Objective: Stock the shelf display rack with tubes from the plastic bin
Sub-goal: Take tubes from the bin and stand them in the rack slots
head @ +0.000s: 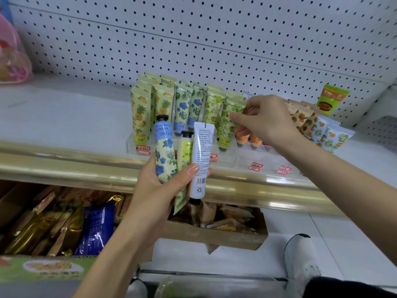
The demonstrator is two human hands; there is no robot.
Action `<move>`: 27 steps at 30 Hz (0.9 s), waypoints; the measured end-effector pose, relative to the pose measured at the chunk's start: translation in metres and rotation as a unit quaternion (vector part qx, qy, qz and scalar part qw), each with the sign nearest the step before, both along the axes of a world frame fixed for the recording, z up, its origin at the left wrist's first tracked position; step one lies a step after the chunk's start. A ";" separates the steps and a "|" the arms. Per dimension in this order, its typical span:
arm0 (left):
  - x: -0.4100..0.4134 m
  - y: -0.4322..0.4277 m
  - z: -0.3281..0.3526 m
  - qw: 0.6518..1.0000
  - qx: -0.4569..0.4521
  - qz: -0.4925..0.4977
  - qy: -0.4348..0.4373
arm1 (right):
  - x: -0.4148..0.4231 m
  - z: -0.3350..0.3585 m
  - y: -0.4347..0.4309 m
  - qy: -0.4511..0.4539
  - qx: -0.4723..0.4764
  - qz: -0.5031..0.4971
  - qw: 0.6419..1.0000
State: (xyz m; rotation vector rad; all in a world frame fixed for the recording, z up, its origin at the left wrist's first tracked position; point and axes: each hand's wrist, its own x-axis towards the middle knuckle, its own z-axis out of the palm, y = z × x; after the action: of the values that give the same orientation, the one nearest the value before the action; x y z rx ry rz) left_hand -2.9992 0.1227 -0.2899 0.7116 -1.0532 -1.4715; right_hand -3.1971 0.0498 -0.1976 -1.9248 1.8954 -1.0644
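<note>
A clear acrylic display rack (266, 162) stands on the white shelf, holding rows of upright tubes: pineapple ones (140, 117), blue-flower ones (182, 106), green-leaf ones (214, 106) and orange ones at the right. My left hand (154, 186) grips a bundle in front of the rack: a blue-flower tube (165, 155), a yellow tube (185, 151) and a white-backed tube (200, 160). My right hand (266, 121) reaches into the rack's middle and pinches an orange tube (241, 135) beside the green-leaf row. The plastic bin is not in view.
A white pegboard (214, 39) backs the shelf, whose front edge is a gold rail (64, 166). Cardboard boxes of snack packets (64, 224) sit on the lower shelf. A green packet (332, 100) hangs at the right, a pink bag (11, 59) at the left. A white shoe (300, 259) is below.
</note>
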 end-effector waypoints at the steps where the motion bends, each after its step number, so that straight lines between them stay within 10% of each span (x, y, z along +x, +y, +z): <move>1: -0.001 0.000 0.000 1.000 0.002 0.000 0.002 | 0.000 0.000 0.000 0.002 0.000 -0.001 1.000; 14: -0.019 0.002 0.002 1.000 -0.001 0.003 0.006 | -0.010 0.034 0.039 -0.008 -0.048 0.000 0.999; 27: -0.075 0.018 0.002 0.996 -0.001 -0.043 -0.073 | -0.019 -0.003 0.089 -0.136 0.158 0.081 0.975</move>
State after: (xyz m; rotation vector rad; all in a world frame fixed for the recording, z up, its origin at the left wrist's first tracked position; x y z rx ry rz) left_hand -3.0745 0.1403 -0.2877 0.7903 -1.2104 -1.5084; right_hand -3.2160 0.1386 -0.2006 -1.6300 1.6142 -0.8657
